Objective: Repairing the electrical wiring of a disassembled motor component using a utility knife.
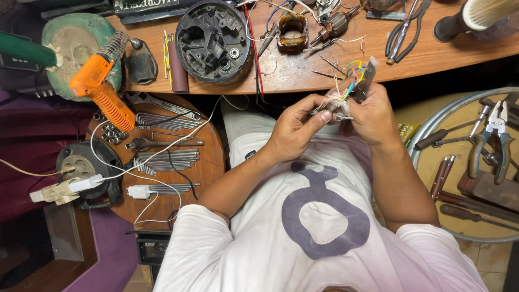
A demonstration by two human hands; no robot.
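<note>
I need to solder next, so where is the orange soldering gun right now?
In the head view the orange soldering gun lies at the far left, beside the wooden bench, above the round board of hex keys.

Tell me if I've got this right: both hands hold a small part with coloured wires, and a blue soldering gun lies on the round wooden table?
Not quite. In the head view the soldering gun is orange, not blue. Both the left hand and right hand do hold the small wired part.

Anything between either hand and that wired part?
Nothing visible. The left hand and right hand both already grip the small wired part directly; its coloured wires stick up above the fingers.
</note>
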